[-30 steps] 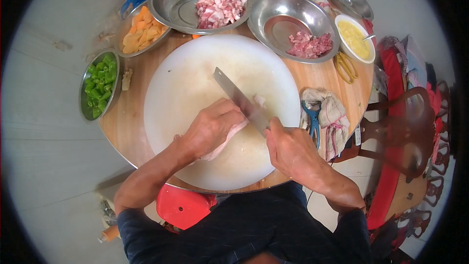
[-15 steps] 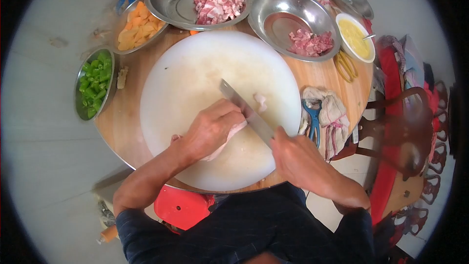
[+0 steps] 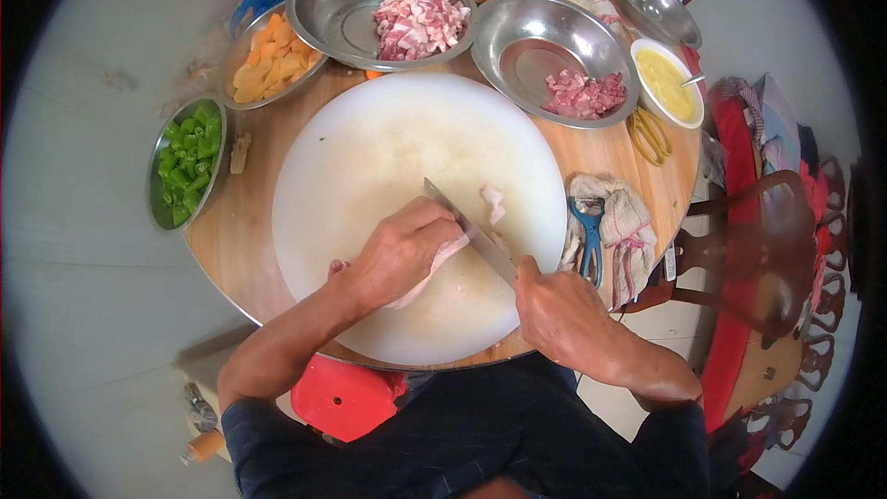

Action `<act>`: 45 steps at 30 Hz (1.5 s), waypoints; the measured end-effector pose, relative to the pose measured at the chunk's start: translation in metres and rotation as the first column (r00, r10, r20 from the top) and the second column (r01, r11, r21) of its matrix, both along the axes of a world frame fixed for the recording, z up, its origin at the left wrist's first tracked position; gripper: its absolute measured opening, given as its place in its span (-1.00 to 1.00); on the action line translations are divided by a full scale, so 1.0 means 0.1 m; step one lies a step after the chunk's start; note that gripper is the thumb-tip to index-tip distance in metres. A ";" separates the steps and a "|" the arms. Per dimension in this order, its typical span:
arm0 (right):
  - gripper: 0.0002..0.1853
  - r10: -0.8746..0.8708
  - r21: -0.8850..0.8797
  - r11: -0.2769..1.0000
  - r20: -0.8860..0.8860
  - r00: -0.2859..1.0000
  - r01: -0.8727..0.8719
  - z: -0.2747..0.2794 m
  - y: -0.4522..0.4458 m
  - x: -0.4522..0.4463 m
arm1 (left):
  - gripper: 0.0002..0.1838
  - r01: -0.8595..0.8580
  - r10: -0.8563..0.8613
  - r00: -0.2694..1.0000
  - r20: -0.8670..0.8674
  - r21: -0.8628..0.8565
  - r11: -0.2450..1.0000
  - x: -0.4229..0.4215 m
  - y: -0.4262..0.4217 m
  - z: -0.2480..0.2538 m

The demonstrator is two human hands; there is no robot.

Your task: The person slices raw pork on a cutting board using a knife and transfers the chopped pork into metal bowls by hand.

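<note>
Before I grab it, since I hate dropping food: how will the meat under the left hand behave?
The meat will probably droop: a small piece beside the knife lies curved on the board. It may also be slippery, given its pale, fatty-looking surface.

Head camera: above, behind left hand [image 3: 397, 254] and right hand [image 3: 562, 312], facing forward and down (fisheye, dark corners)
Chopping board [image 3: 407, 139]: near, beneath both hands

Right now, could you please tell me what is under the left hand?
Pale meat lies under the left hand, on the board; its edge shows toward the knife. A reddish bit shows on the other side; whether they join is covered.
</note>
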State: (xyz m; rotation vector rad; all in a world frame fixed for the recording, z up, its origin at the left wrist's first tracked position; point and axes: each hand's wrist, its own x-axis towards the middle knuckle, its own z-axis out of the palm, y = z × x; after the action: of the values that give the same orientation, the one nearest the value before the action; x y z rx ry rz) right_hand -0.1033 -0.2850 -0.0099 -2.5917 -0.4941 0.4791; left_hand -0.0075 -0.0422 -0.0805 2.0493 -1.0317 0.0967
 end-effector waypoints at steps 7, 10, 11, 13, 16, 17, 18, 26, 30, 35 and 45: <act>-0.66 -0.078 0.002 0.997 0.084 0.993 0.078 -0.24 0.34 0.54 | -0.83 0.002 -0.004 1.000 0.028 0.076 0.997 -0.02 0.01 0.04; -0.80 -0.111 -0.040 0.992 0.177 0.978 0.120 -0.32 0.23 0.50 | -0.83 -0.009 0.009 1.000 0.001 0.056 0.998 -0.01 0.03 0.05; -0.82 -0.146 -0.072 0.984 0.215 0.966 0.165 -0.34 0.18 0.45 | -0.83 -0.018 0.020 1.000 -0.023 0.070 0.997 -0.01 0.04 0.08; -0.82 -0.179 0.005 0.983 0.193 0.965 0.181 -0.20 0.11 0.38 | -0.83 -0.016 0.020 0.999 -0.049 0.082 0.997 -0.01 0.04 0.06; -0.80 -0.217 0.117 0.973 0.166 0.962 0.199 -0.12 0.09 0.27 | -0.85 -0.115 0.107 0.981 -0.164 -0.041 0.992 0.01 0.07 0.05; -0.79 -0.208 0.151 0.971 0.164 0.964 0.184 -0.13 0.10 0.24 | -0.86 -0.064 0.058 0.988 -0.140 -0.039 0.997 0.00 0.07 0.09; -0.79 -0.205 0.153 0.971 0.162 0.965 0.181 -0.13 0.11 0.23 | -0.86 -0.016 0.012 0.993 -0.117 -0.036 0.999 -0.01 0.06 0.11; -0.40 -0.085 0.071 0.994 0.112 0.990 0.077 -0.18 0.15 0.20 | -0.80 0.000 -0.001 1.000 0.014 0.051 0.999 0.00 0.05 0.02; -0.79 -0.092 0.062 0.994 0.090 0.992 0.087 -0.09 0.05 0.06 | -0.80 -0.005 0.004 1.000 0.028 0.038 0.999 -0.01 0.04 0.01; -0.76 0.005 -0.012 1.000 -0.065 0.998 -0.006 0.05 -0.11 0.00 | -0.81 -0.018 0.019 1.000 -0.008 0.024 1.000 -0.03 0.05 -0.01; -0.82 -0.088 0.169 0.984 0.156 0.984 0.061 -0.28 0.36 0.49 | -0.75 -0.014 0.013 1.000 0.013 0.082 0.997 -0.02 0.08 0.04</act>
State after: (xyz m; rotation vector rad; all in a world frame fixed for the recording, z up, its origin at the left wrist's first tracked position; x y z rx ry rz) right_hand -0.0546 -0.2489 -0.0381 -2.4906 -0.4671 0.1924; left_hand -0.0092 -0.0341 -0.0767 2.1325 -1.0451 0.0753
